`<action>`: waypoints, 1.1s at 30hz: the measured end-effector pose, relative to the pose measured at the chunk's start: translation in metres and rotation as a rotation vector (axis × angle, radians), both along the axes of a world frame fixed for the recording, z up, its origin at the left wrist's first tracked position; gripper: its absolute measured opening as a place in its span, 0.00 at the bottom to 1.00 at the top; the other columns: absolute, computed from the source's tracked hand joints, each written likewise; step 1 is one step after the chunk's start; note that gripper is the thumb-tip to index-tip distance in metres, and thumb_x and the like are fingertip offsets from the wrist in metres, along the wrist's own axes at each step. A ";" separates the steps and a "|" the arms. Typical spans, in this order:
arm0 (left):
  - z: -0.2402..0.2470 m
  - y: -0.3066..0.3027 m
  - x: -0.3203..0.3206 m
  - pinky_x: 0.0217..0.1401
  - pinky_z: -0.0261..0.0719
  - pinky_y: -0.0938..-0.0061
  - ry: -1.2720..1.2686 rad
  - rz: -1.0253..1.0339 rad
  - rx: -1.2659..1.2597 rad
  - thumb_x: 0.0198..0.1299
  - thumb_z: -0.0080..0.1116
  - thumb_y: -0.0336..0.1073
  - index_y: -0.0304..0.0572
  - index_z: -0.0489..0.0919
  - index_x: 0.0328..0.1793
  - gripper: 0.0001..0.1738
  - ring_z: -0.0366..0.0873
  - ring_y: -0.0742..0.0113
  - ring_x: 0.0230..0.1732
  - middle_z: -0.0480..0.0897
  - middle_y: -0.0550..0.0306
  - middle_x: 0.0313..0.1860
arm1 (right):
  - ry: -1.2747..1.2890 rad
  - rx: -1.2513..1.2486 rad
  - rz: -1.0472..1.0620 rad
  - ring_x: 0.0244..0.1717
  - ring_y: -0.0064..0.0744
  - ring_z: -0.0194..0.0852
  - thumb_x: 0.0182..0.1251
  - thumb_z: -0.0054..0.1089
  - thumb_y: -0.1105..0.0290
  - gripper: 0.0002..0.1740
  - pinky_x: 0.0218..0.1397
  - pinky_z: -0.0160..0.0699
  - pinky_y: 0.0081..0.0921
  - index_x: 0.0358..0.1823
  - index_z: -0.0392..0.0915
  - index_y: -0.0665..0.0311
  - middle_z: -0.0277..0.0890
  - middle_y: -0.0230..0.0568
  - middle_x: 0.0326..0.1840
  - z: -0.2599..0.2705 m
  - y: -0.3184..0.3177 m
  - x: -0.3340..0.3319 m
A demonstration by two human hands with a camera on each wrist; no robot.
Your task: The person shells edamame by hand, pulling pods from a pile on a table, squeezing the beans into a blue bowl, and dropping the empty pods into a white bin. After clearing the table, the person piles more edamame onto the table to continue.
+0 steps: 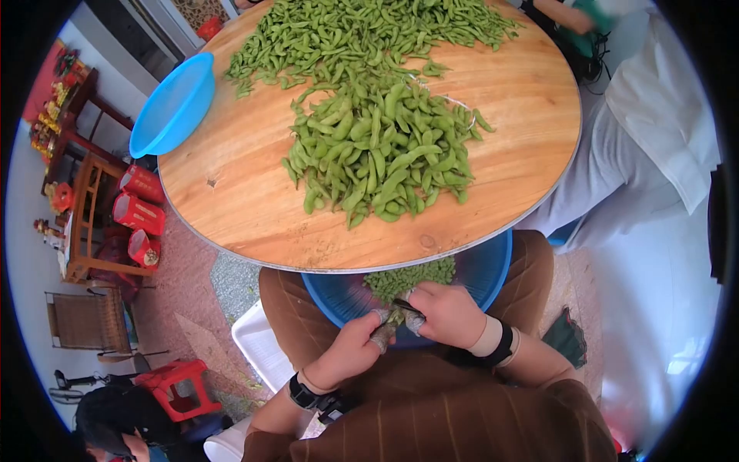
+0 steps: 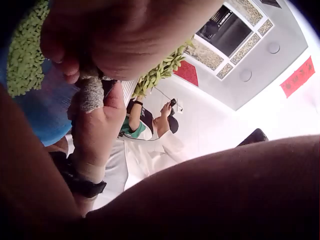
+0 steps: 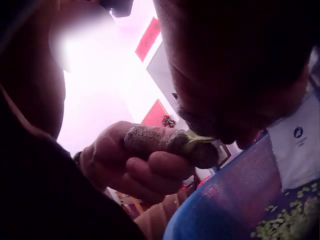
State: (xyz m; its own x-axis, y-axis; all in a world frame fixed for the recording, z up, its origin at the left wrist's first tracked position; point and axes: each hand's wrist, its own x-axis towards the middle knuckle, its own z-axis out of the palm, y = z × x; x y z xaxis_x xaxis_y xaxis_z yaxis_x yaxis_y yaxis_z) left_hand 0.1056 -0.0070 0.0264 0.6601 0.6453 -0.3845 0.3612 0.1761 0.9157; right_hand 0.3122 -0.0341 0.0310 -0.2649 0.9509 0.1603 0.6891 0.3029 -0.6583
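Observation:
Over a blue basin held in the lap, both hands meet in front of the body. My left hand pinches a green soybean pod between thumb and forefinger, and a grey speckled wrap covers its thumb. My right hand grips a small black tool against the pod; its exact kind is hidden by the fingers. A similar wrap covers the right thumb. Shelled green beans lie in the basin below. On the table edge above is a heap of unshelled pods.
The round wooden table overhangs the basin's far side. A larger pod pile covers its back. An empty blue bowl sits at the left rim. A white tray and red stool stand left; another person sits right.

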 end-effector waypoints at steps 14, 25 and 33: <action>0.002 0.003 0.013 0.29 0.76 0.73 -0.053 -0.137 0.287 0.56 0.47 0.23 0.38 0.77 0.38 0.08 0.79 0.70 0.27 0.80 0.58 0.25 | 0.339 -0.375 0.026 0.28 0.51 0.75 0.62 0.63 0.60 0.18 0.32 0.74 0.35 0.38 0.69 0.66 0.75 0.54 0.31 -0.014 0.002 0.006; 0.025 0.026 -0.030 0.31 0.76 0.73 -0.122 -0.076 -0.070 0.56 0.49 0.24 0.38 0.76 0.44 0.10 0.78 0.68 0.27 0.80 0.57 0.29 | 0.002 -0.188 0.127 0.31 0.50 0.77 0.57 0.65 0.66 0.13 0.32 0.76 0.35 0.39 0.76 0.64 0.77 0.47 0.36 0.027 0.007 0.031; 0.039 0.001 -0.137 0.35 0.78 0.59 0.816 0.359 0.615 0.53 0.62 0.31 0.36 0.77 0.48 0.16 0.79 0.40 0.31 0.81 0.41 0.32 | -0.128 0.195 -0.227 0.34 0.51 0.76 0.54 0.66 0.67 0.15 0.35 0.77 0.39 0.42 0.77 0.62 0.73 0.47 0.35 0.082 0.072 0.004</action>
State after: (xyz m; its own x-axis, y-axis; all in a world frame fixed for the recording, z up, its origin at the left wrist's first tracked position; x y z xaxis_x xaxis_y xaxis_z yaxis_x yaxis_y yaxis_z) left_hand -0.0318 -0.0058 0.0654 0.0858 0.9822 -0.1668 0.9207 -0.0143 0.3899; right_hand 0.3159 0.0377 0.1129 -0.0794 0.9427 0.3241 0.8268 0.2439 -0.5068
